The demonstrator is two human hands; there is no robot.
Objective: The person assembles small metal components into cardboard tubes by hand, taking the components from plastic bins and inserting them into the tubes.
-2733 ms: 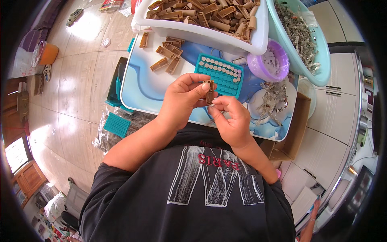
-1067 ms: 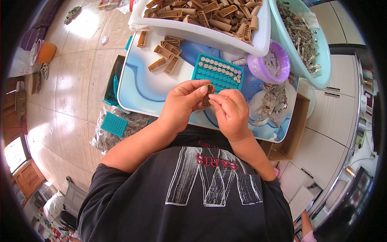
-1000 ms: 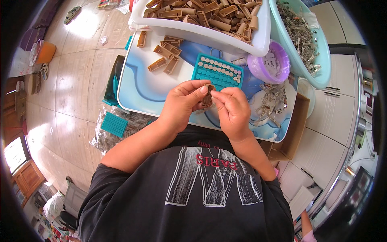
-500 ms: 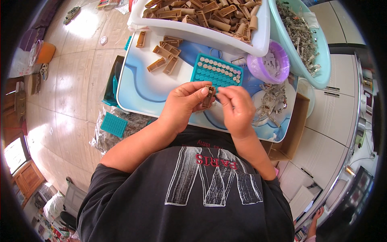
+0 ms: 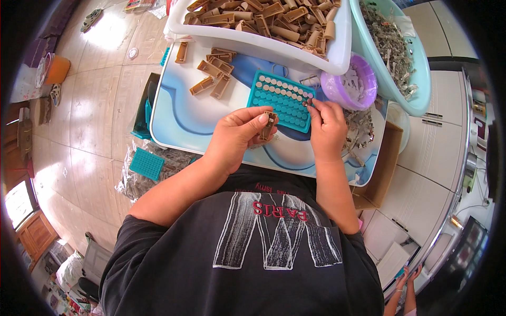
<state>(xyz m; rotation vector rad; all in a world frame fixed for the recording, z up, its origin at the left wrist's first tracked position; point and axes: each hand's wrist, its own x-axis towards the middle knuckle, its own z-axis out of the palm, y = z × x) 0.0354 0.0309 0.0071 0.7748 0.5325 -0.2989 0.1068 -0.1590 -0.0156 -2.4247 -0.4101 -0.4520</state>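
Observation:
My left hand (image 5: 240, 131) pinches a small brown plastic casing (image 5: 268, 125) upright between thumb and fingers, its hollow side showing. My right hand (image 5: 328, 129) is at the right edge of a teal tray (image 5: 282, 120) with rows of round pockets. Its thumb and forefinger are pressed together at a small dark bit too tiny to name. Pale round discs (image 5: 284, 86) fill the tray's far rows; the nearer pockets show teal. Several loose brown casings (image 5: 217, 67) lie on the table, left of the tray.
A white bin (image 5: 263, 39) heaped with brown casings stands at the far side. Beside it are a purple bowl (image 5: 332, 87) of pale pieces and a mint tub (image 5: 421, 79) of tangled parts. Another person's hands (image 5: 407, 279) show at lower right. A second teal tray (image 5: 147, 164) rests on a bag.
My right hand has moved away from the casing, to the right and forward, up to the tray's edge. My left hand still holds the casing in nearly the same place.

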